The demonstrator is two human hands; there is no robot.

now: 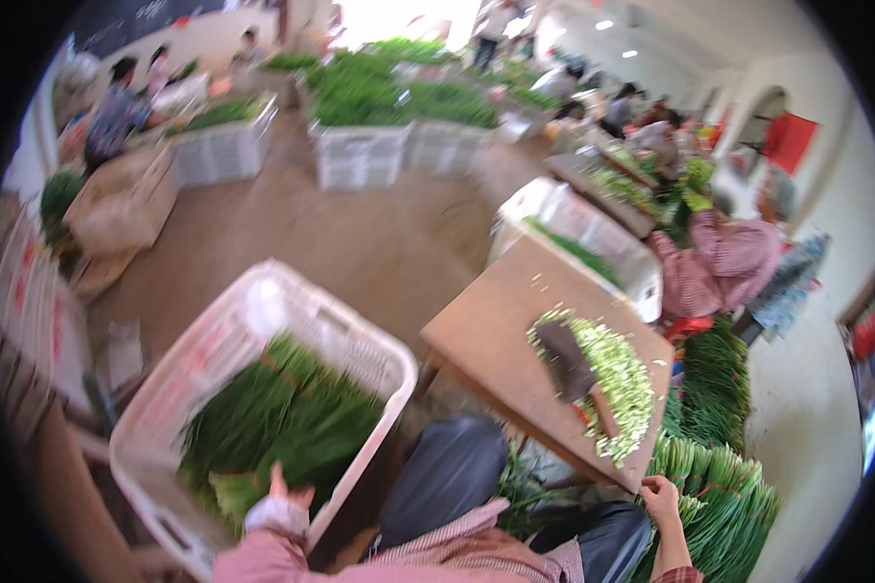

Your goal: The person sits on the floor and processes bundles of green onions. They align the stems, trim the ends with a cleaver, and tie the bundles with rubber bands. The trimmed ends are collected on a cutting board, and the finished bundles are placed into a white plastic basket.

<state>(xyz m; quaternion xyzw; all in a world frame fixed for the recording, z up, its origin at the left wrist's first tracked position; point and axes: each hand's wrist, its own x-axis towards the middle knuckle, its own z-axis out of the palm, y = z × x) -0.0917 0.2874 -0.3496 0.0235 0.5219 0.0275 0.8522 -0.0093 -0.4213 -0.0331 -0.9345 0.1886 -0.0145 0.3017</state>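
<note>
My left hand [289, 492] is inside a white plastic crate [133, 430], its fingers apart against a bundle of long green vegetable stalks, likely garlic chives [237, 490], with pale cut ends. More green bundles lie beneath and behind it. At the near right corner of a wooden table [481, 321], my right hand [660, 498] has its fingers bent by the edge; its grip is unclear. On the table, a cleaver with a dark blade [565, 361] and wooden handle lies beside a heap of chopped pale green stalk pieces [616, 379].
Banded green bundles [722, 481] are stacked right of the table. Another white crate [525, 200] stands behind it, near a person in a pink checked top [729, 255]. Crates full of greens [364, 157] stand across the floor; a tan crate [124, 204] is at left. Several people sit farther back.
</note>
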